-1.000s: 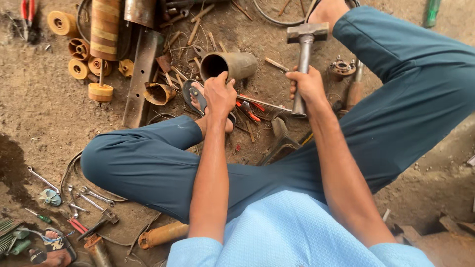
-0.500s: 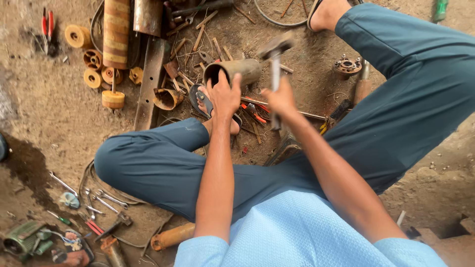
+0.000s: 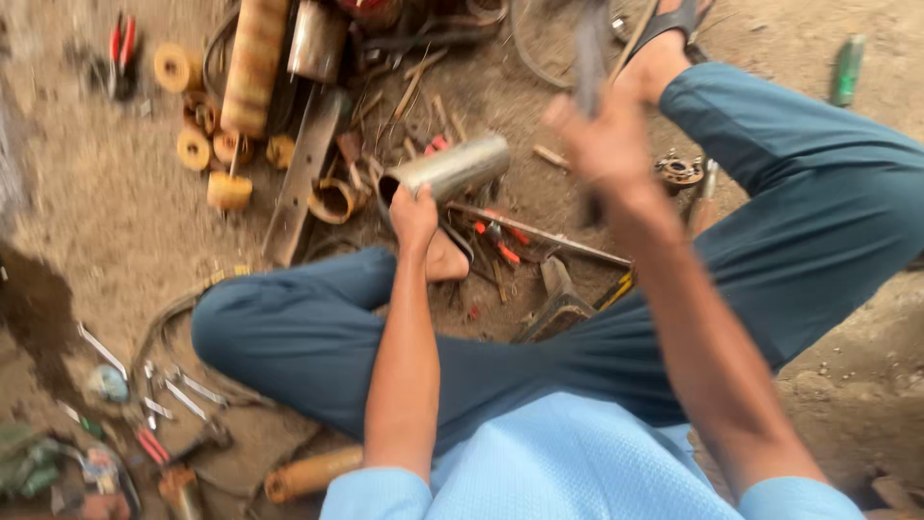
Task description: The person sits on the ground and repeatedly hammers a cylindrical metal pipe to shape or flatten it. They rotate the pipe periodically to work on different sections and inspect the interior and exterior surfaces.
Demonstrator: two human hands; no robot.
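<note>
Left hand: your left hand (image 3: pixel 414 217) grips the metal cylinder (image 3: pixel 450 168), centre frame.
Right hand: your right hand (image 3: pixel 599 135), upper centre, blurred, grip closed on the hammer (image 3: pixel 589 53).

Metal cylinder (image 3: pixel 452 166): bare steel, dull sheen, smooth. Flat bar (image 3: pixel 300 183): rusted metal, rough. Rollers (image 3: pixel 192 149): yellow-brown, matt, worn. Trousers (image 3: pixel 789 193): teal cloth, matt. Shirt (image 3: pixel 568 462): light blue textured knit. Ground (image 3: pixel 106 250): dusty, gritty earth.
</note>
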